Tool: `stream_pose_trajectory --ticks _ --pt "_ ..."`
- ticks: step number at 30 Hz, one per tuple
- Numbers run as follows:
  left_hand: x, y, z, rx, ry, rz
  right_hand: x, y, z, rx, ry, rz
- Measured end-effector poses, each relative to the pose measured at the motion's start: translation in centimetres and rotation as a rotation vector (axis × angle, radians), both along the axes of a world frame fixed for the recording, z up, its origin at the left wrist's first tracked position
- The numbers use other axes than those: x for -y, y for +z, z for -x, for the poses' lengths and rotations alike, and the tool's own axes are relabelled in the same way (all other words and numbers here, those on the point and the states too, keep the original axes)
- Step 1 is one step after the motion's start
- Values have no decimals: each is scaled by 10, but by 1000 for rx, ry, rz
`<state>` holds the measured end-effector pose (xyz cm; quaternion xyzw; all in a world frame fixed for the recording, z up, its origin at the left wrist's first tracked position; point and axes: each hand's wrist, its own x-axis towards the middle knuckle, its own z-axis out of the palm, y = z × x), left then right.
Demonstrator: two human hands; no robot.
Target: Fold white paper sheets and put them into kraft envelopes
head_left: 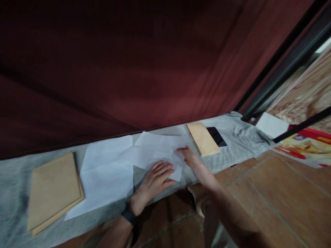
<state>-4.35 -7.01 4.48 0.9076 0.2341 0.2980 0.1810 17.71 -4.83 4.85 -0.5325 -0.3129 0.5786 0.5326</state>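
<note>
My left hand (pixel 159 177) lies flat, fingers stretched, on a creased white sheet of paper (pixel 157 148), and a dark band is on its wrist. At the right edge of that sheet, my right hand (pixel 190 155) has its fingertips closed on the paper; its thumb is partly hidden. Part of the sheet looks folded over between the hands. Another white sheet (pixel 108 175), with a crease across it, lies to the left and meets the first one.
Brown envelopes (pixel 55 189) lie stacked at the left, and a smaller tan stack (pixel 204 137) at the right beside a dark phone (pixel 217 136). Grey cloth (pixel 238 137) covers the narrow surface. A dark red panel (pixel 155 69) rises behind; a red-yellow package (pixel 307 144) lies at far right.
</note>
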Motion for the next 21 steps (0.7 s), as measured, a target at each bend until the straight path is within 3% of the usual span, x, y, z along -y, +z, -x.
stream_pose_trajectory --ticks 2,7,10,12,15,18,21 --pt "-5 4 1 112 81 159 -4 -2 -6 -12 -48 16" --pt "-41 7 29 535 727 362 -16 -5 -14 -119 -135 32" --pt "-56 2 43 736 967 666 -17 -6 -12 -181 -146 -7" --pt "-57 1 43 872 992 974 -15 -7 -8 -229 -172 -32" --pt "-49 2 32 981 809 1320 -10 -8 3 -273 -199 -36" --pt "-40 1 17 957 654 1419 -3 -10 15 -284 -138 -18" --pt "-40 -2 11 993 686 1422 3 -12 22 -258 -57 1"
